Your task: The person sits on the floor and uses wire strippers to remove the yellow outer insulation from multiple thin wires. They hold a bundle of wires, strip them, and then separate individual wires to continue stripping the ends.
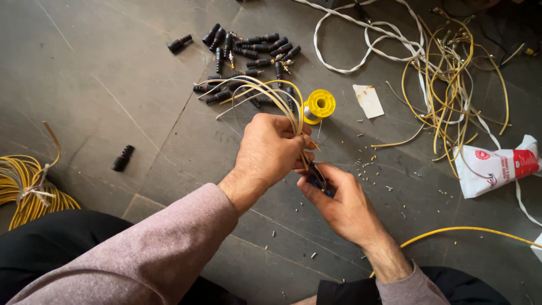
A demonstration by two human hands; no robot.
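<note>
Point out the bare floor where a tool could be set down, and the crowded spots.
Free: the upper-left floor, between the black plugs and the yellow coil; and the patch between the right hand and the bag, though littered with wire bits. Crowded: the wire tangle at upper right and the plugs by the spool.

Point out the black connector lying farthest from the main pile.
The lone black connector at lower left, near the yellow wire coil; the others cluster above the left hand.

You've got a bunch of thin yellow and white wires (265,90) bundled together, ends fanning up and left over the floor. Small blue-handled tool (318,179) sits at their lower ends, mostly hidden.
</note>
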